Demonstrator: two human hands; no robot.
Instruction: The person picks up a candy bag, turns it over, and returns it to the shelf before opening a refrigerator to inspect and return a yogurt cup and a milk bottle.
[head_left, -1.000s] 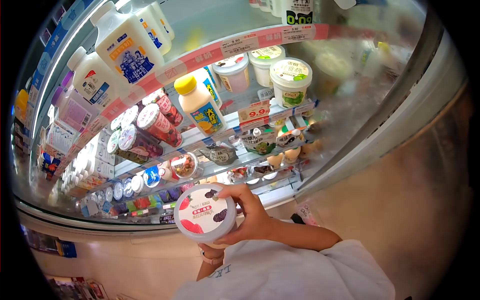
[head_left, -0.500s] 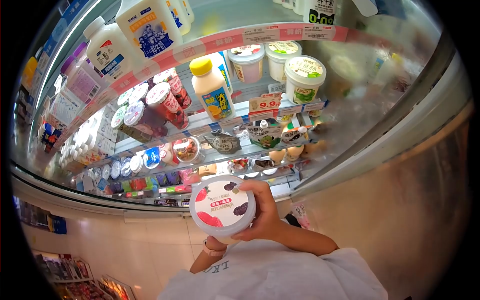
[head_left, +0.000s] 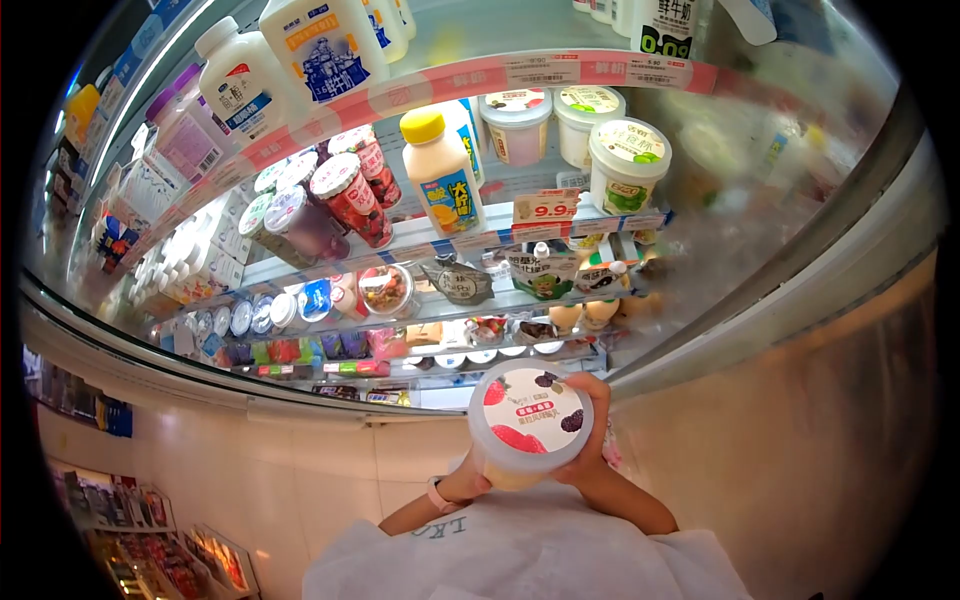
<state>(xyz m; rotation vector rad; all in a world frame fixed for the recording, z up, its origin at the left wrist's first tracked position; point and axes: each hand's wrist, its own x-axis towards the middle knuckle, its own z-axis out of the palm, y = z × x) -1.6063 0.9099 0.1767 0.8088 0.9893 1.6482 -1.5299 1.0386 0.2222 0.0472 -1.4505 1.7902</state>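
Observation:
A round white tub with strawberries and dark berries on its lid is held in front of the chest, lid facing up. My right hand grips its right side, with fingers over the lid's edge. Below and to the left, my left hand supports the tub's lower side; a pink band circles that wrist. Part of my left hand is hidden by the tub. Similar tubs stand on the fridge shelf beyond, near a yellow-capped bottle.
An open refrigerated case curves across the view, with bottles, cups and pouches on several shelves. A 9.9 price tag hangs on one shelf edge. At right is a transparent door. Another goods rack stands at lower left.
The tub and both hands have moved right in the view and slightly down. The shelf goods have shifted a little to the right. Both hands still hold the tub.

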